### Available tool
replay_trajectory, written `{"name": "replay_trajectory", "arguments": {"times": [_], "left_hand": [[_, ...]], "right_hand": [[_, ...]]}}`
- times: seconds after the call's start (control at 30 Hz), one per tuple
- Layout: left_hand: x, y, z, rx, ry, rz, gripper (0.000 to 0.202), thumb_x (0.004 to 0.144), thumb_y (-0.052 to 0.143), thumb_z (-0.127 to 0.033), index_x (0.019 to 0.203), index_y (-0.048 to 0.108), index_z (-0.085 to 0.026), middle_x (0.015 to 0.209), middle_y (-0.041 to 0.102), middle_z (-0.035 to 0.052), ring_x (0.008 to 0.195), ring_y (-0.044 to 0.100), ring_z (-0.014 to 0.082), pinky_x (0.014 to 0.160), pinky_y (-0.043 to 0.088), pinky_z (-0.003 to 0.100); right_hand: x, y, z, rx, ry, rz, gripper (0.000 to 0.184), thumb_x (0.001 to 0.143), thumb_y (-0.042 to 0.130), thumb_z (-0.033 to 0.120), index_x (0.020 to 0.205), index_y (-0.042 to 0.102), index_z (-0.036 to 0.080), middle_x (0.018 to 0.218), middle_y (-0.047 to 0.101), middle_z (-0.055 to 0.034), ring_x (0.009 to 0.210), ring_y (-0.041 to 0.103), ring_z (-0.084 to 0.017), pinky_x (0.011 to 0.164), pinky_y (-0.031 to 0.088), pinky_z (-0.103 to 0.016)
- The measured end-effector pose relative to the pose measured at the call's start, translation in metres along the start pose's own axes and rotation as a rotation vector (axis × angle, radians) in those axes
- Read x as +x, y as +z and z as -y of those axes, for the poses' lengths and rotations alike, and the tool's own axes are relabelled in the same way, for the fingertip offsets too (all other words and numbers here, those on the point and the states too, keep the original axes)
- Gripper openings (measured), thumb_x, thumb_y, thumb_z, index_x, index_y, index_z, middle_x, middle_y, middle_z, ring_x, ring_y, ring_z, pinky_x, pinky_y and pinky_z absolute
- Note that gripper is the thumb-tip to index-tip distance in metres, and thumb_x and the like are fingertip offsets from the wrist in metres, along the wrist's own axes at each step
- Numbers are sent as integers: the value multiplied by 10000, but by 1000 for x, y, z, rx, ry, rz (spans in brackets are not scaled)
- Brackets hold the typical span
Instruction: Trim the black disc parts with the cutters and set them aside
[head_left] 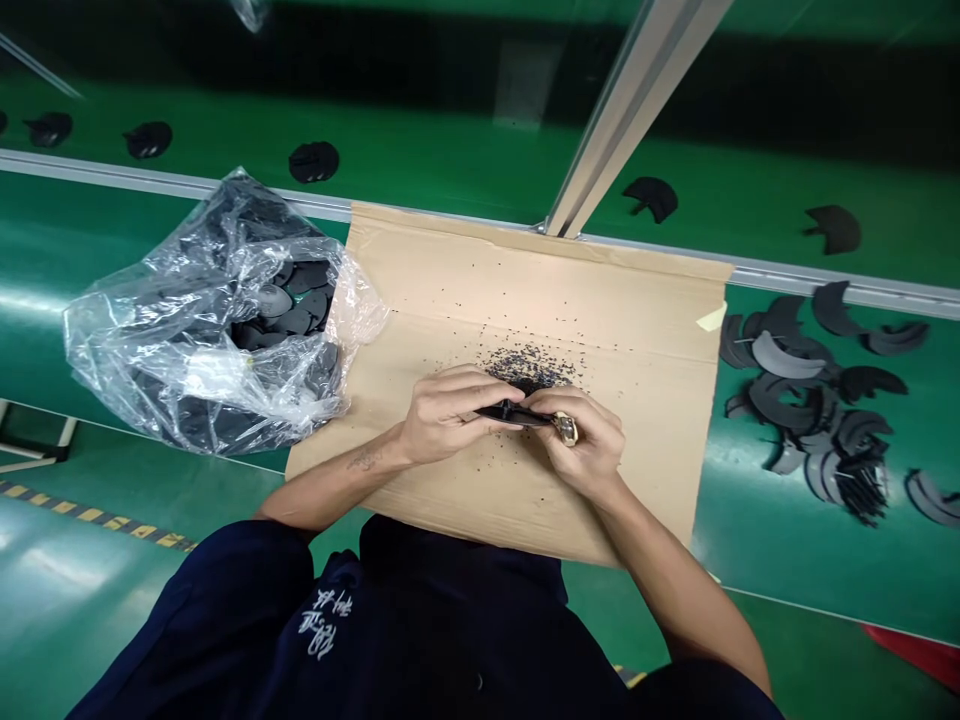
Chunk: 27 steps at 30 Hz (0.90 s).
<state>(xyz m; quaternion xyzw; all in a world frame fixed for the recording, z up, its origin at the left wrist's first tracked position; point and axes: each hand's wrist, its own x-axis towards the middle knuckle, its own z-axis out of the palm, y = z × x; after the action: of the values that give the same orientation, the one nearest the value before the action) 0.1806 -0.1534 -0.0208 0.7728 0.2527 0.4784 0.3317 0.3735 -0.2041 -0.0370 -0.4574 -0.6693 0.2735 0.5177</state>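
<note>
My left hand pinches a flat black plastic part between thumb and fingers, edge-on above the cardboard. On the other side, my right hand is closed, its fingertips against the part. A small gold-and-silver metal tool pokes out of the right hand; its kind and working end are hidden by the fingers. Under and just beyond both hands, black shavings lie heaped and scattered over the brown cardboard sheet.
To the left, a clear plastic bag holds many black pieces. A pile of curved black parts lies right of the cardboard. Behind, a metal post rises at the rail, and spaced black parts rest on a green surface.
</note>
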Motion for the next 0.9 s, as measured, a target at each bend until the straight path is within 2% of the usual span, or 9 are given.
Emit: {"name": "replay_trajectory", "arguments": {"times": [0.13, 0.33, 0.47, 0.6, 0.7, 0.73, 0.8, 0.9], "left_hand": [[0, -2, 0, 10, 9, 48, 216, 937, 688, -277, 1135, 736, -205, 964, 789, 66, 878, 746, 164, 791, 611, 309], [0, -1, -3, 70, -14, -2, 138, 897, 739, -312, 990, 761, -212, 838, 780, 27, 745, 727, 142, 703, 600, 277], [-2, 1, -2, -1, -27, 20, 259, 902, 727, -365, 1111, 743, -213, 920, 782, 55, 851, 729, 160, 780, 599, 300], [-3, 1, -4, -162, -137, 70, 487, 860, 752, -458, 1273, 675, -211, 1089, 774, 96, 1011, 722, 193, 924, 583, 350], [-2, -2, -4, -362, -215, 104, 516, 954, 540, -594, 1196, 723, -175, 1083, 772, 122, 1026, 721, 200, 931, 580, 355], [-1, -4, -4, -418, -239, 114, 500, 979, 505, -578, 1143, 747, -172, 1048, 776, 118, 998, 726, 190, 904, 585, 337], [1, -5, -3, -480, -278, 119, 349, 981, 588, -461, 1043, 778, -176, 965, 780, 94, 906, 730, 158, 822, 589, 279], [1, -4, -1, -498, -302, 108, 154, 875, 767, -313, 945, 792, -179, 874, 769, 67, 803, 716, 132, 739, 579, 233]], "right_hand": [[0, 0, 0, 23, -11, -9, 118, 875, 679, 193, 970, 706, 257, 935, 768, -52, 818, 728, -204, 740, 594, -372], [0, 3, 5, 44, 89, 6, 49, 867, 717, 235, 913, 705, 249, 888, 765, -45, 781, 718, -194, 721, 588, -361], [1, 5, 9, 142, 169, -24, 95, 874, 733, 333, 876, 700, 244, 871, 759, -43, 785, 714, -190, 745, 591, -356], [3, 4, 8, 231, 262, -63, 198, 853, 755, 426, 851, 694, 238, 865, 753, -43, 812, 716, -195, 783, 595, -364], [5, 3, 5, 337, 289, -24, 242, 826, 777, 459, 839, 683, 237, 844, 745, -30, 765, 701, -178, 751, 594, -343], [6, 3, 4, 369, 292, 5, 244, 825, 779, 461, 838, 681, 238, 834, 742, -25, 746, 694, -171, 736, 592, -334], [7, 2, 4, 397, 295, 65, 246, 832, 769, 472, 852, 686, 241, 837, 739, -27, 757, 694, -174, 720, 585, -328], [9, 0, 6, 349, 278, 74, 286, 834, 753, 516, 907, 705, 244, 927, 744, -58, 869, 702, -208, 759, 578, -357]]}}
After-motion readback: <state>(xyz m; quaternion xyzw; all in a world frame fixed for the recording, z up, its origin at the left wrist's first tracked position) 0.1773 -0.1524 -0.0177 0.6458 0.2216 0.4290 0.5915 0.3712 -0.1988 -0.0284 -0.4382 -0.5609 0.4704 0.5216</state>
